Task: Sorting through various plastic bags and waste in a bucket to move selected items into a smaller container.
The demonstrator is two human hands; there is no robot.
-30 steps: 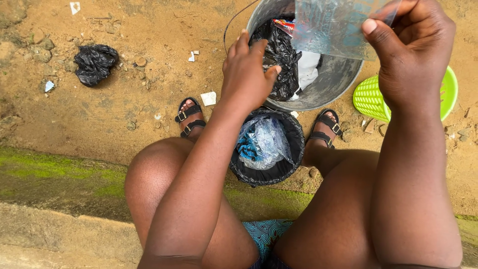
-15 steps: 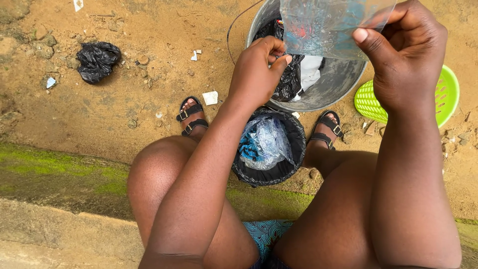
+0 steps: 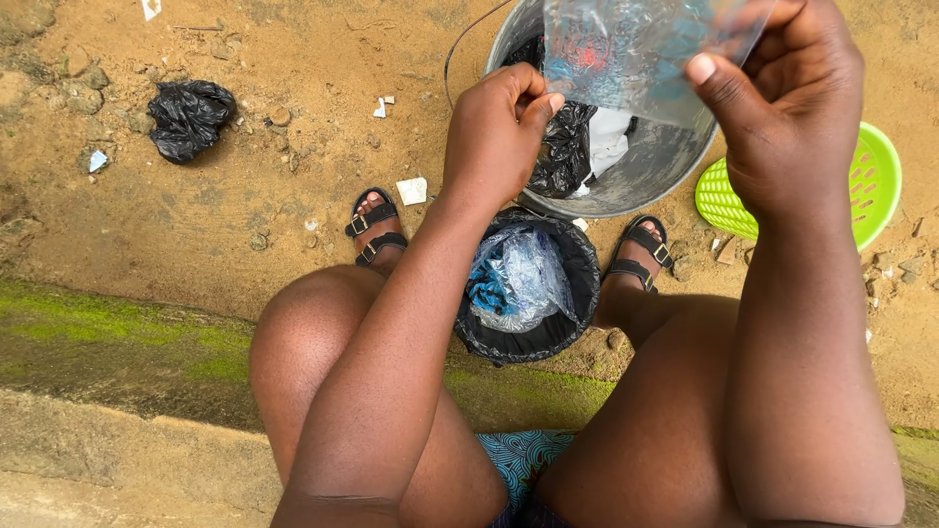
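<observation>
Nearest: black-lined bin (image 3: 577, 293) sitting between the sandalled feet, holding crumpled clear-and-blue plastic (image 3: 516, 279). Left hand (image 3: 494, 137) curling, fingertips pinched at the lower corner of a clear plastic sachet (image 3: 626, 49) with blue and red print. Right hand (image 3: 792, 108) pinching its top edge above the metal bucket (image 3: 655, 161). Green basket (image 3: 871, 186) lying right of the bucket; black bag (image 3: 186, 119) lying far left on open sand.

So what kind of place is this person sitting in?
Most likely an outdoor yard: bare sandy ground strewn with litter, a mossy concrete ledge, and a metal bucket beside a bag-lined bin between the feet.
</observation>
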